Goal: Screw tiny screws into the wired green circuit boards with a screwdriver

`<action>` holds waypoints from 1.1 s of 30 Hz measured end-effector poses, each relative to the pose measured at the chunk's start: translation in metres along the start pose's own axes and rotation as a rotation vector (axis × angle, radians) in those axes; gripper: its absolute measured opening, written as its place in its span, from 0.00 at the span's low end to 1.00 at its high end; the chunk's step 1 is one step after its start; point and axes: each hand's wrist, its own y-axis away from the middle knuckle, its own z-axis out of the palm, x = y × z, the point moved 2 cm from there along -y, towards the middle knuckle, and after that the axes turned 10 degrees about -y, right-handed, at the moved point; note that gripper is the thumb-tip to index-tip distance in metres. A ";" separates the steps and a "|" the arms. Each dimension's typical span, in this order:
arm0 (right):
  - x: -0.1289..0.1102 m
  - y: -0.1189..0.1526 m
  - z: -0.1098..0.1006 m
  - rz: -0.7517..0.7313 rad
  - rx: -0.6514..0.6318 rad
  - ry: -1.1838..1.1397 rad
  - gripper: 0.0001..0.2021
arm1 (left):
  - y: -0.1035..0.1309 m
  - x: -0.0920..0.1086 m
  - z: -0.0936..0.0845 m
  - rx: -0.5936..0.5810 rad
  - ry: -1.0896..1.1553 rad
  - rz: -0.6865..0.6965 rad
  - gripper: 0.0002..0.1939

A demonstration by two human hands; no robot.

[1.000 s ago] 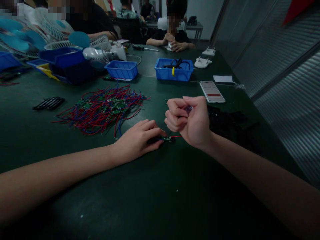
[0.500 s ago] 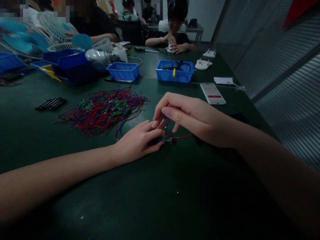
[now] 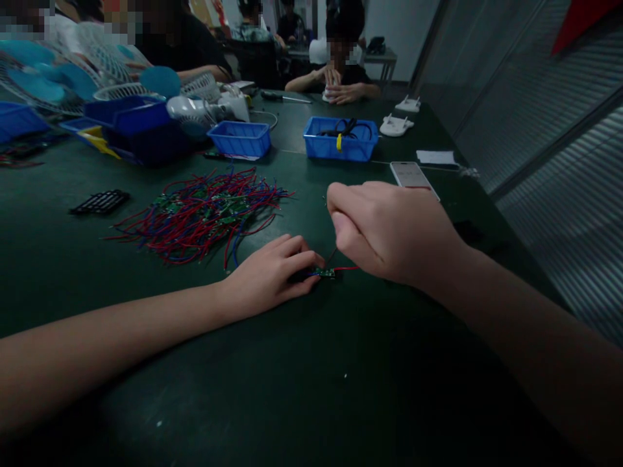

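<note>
My left hand (image 3: pixel 277 269) rests on the dark green table and pinches a small green circuit board (image 3: pixel 326 272) at its left end. A red wire (image 3: pixel 346 268) runs from the board's right end toward my other hand. Just above and to the right, my right hand (image 3: pixel 389 230) is closed round a screwdriver, whose thin shaft (image 3: pixel 333 255) slants down to the board; the handle is hidden in the fingers. Left of my hands lies a heap of boards with red and blue wires (image 3: pixel 204 214).
Behind are a blue bin with black cables (image 3: pixel 341 148), a smaller blue bin (image 3: pixel 241 141), a phone (image 3: pixel 411 174) partly behind my right hand, and white plastic parts (image 3: pixel 396 126). Fan parts (image 3: pixel 53 74) crowd the back left. A person (image 3: pixel 350 78) sits across the table.
My right hand has shifted slightly right and curled into a fist, tilting the screwdriver, and it now covers part of the phone. My left hand and the board have stayed put.
</note>
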 end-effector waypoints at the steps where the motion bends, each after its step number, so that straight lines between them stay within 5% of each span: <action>1: -0.001 -0.001 -0.002 0.005 -0.055 -0.048 0.13 | 0.000 0.000 0.000 -0.001 0.002 0.000 0.14; 6: -0.002 -0.001 -0.009 -0.046 -0.217 -0.140 0.14 | 0.000 -0.001 0.000 -0.001 0.019 0.005 0.14; 11: -0.002 0.001 -0.007 -0.123 -0.073 0.009 0.18 | -0.002 -0.006 0.002 -0.006 0.123 -0.018 0.14; 15: -0.004 0.001 -0.002 -0.042 0.035 0.129 0.23 | -0.003 -0.009 0.003 -0.044 0.219 -0.044 0.14; 24: -0.004 0.003 -0.012 -0.047 -0.237 -0.132 0.14 | -0.004 -0.006 0.000 -0.036 0.242 -0.044 0.14; 33: 0.003 0.010 -0.002 0.058 -0.026 0.154 0.20 | -0.014 -0.004 -0.003 -0.053 0.268 -0.036 0.11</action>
